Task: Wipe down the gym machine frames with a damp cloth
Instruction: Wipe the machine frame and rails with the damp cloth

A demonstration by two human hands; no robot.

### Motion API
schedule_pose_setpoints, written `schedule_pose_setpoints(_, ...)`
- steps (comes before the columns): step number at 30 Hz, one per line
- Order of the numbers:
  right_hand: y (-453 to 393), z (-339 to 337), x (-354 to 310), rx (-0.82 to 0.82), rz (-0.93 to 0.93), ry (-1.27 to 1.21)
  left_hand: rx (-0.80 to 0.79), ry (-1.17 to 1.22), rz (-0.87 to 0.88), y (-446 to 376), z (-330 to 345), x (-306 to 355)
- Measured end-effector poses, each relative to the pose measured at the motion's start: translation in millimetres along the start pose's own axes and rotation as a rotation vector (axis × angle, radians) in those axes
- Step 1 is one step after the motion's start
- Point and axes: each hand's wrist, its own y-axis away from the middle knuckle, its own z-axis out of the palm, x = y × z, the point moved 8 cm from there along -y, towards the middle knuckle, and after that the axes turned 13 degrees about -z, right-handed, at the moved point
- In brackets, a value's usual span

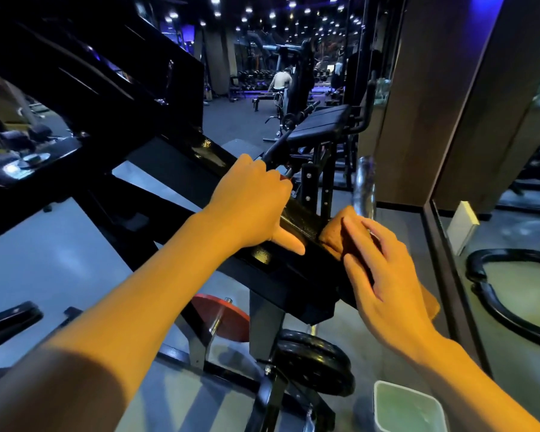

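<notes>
A black gym machine frame (296,269) slants from upper left down to the middle of the head view. My left hand (253,204) grips the top of its beam, fingers curled over the far edge and thumb lying along the near face. An orange-brown cloth (332,236) is draped over the beam's lower right end. My right hand (384,275) presses the cloth against the beam with straight, spread fingers. Part of the cloth hangs out below that hand.
A pale green bucket (409,410) stands on the floor at the bottom right. Below the beam sit a black weight plate (315,363) and a red plate (228,319). A chrome peg (363,188), a padded bench (325,123) and a mirrored wall (496,213) lie beyond and to the right.
</notes>
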Motion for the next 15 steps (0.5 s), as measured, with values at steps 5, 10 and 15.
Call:
schedule_pose_setpoints(5, -33.9, 1.3, -8.8, 0.118, 0.025, -0.132, -0.006, 0.005, -0.007, -1.6, 0.2, 0.9)
schedule_pose_setpoints(10, -53.4, 20.1, -30.4, -0.017, -0.059, 0.068, 0.040, 0.035, -0.018, -2.7, 1.3, 1.1)
schedule_pose_setpoints(15, -10.1, 7.6, 3.5, -0.050, 0.042, 0.068, 0.010, 0.001, 0.007, -1.3, 1.9, 2.5)
